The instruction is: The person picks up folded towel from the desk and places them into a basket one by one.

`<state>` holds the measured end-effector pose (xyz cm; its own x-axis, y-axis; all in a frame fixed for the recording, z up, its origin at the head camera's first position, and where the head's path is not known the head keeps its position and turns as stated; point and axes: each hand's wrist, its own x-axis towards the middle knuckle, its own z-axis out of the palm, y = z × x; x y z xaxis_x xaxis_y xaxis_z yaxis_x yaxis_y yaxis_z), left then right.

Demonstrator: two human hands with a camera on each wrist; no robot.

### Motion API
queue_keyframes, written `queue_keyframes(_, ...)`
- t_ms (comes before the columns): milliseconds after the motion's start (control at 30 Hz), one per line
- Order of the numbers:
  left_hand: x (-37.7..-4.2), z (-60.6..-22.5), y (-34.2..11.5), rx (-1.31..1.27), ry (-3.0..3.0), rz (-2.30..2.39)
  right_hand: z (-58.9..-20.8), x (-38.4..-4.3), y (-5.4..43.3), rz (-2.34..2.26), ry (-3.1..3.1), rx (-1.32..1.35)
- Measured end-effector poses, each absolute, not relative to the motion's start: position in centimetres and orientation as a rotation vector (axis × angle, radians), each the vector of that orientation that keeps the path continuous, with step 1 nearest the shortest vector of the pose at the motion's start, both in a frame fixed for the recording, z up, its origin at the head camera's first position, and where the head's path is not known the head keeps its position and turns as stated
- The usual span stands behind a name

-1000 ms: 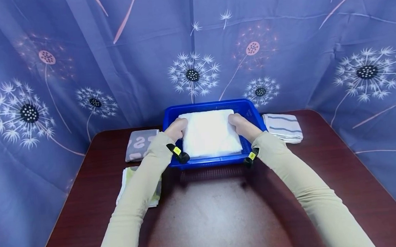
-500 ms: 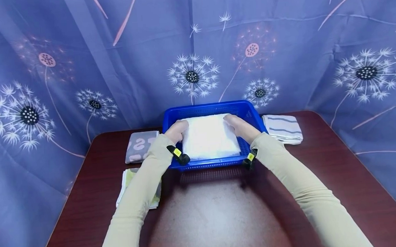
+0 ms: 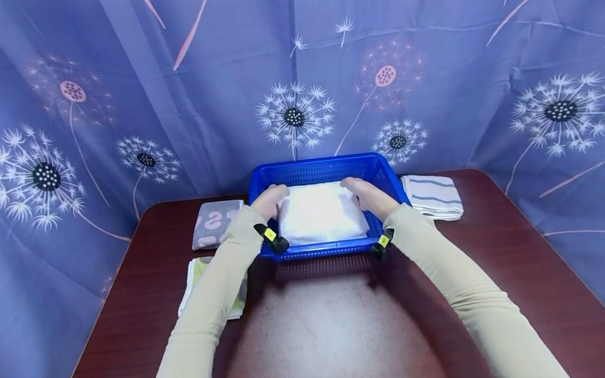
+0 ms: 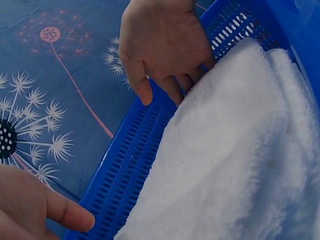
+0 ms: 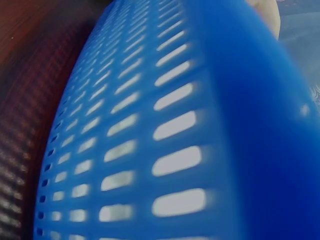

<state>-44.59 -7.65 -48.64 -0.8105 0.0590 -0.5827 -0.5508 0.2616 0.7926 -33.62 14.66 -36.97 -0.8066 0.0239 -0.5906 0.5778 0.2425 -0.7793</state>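
Note:
A folded fluffy white towel (image 3: 322, 214) lies in a blue plastic basket (image 3: 327, 247) with slotted walls. At the towel's left side in the head view is my left hand (image 3: 268, 202); its thumb (image 4: 75, 216) stands apart from the cloth in the left wrist view. My right hand (image 3: 369, 197) is at the towel's far right corner. In the left wrist view, the right hand (image 4: 165, 47) reaches down with fingers extended at the towel's edge, its thumb held away. The slotted basket wall (image 5: 145, 107) fills most of the right wrist view.
A grey lettered towel (image 3: 213, 224) lies left of the basket, with a yellow-green and white towel (image 3: 198, 270) nearer, partly under the left sleeve. Right of the basket is a white towel with grey stripes (image 3: 432, 195). A dandelion-print curtain (image 3: 214, 102) hangs behind the brown table (image 3: 133, 315).
The white towel has come down into the basket. Both hands' grip on it has loosened, and their thumbs have come off the cloth.

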Motion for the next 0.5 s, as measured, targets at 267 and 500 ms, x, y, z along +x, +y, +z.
queue_keyframes(267, -46.3, -50.6, -8.1, -0.412, 1.987, 1.646, -37.8, -34.2, 15.0, -1.631, 2.049, 0.537)
queue_keyframes(500, -33.8, -36.5, -6.5, -0.375, 2.014, 1.627, -37.8, -33.7, 15.4, -1.609, 2.078, 0.485)
